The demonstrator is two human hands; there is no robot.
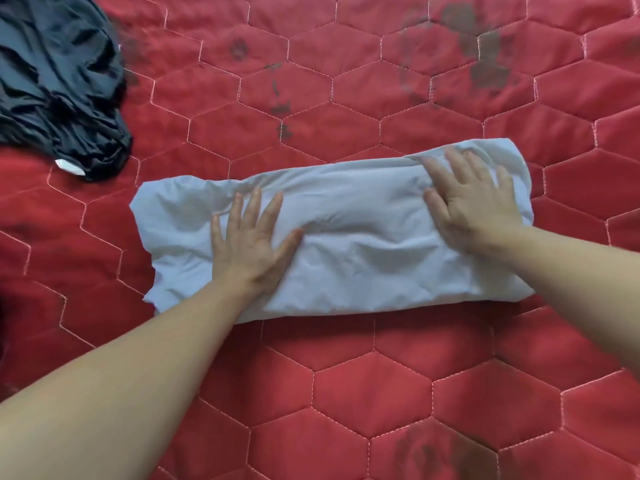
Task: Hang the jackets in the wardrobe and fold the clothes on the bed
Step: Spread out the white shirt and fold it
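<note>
Forearms: two bare arms reach in from the near edge of the view, out over the bed (346,393)
Bed: covered by a red quilt stitched in hexagons, with dark smudges in places
White garment (346,237): lies flat on the quilt in front of the person, already folded into a long band; its long axis runs left to right, the right end a little farther away than the left
Left hand (251,244): palm down on the left part of the band, fingers (256,209) straight and spread apart, pressing and gripping nothing
Right hand (474,209): palm down near the right end, fingers (457,164) straight and splayed, also pressing flat; slightly blurred
Key relation: each hand sits over its own half of the band, so either end can be carried across toward the other; the left end juts free beyond the left hand, while the right hand is close to its end
Step, as I judge it: smoothing the cloth ahead of a crosswise fold
Dark garment (59,84): crumpled heap at the far left of the bed, well apart from the white one, unfolded, with a small white tag (69,167) at its near edge
Wardrobe and jackets: none in view
</note>
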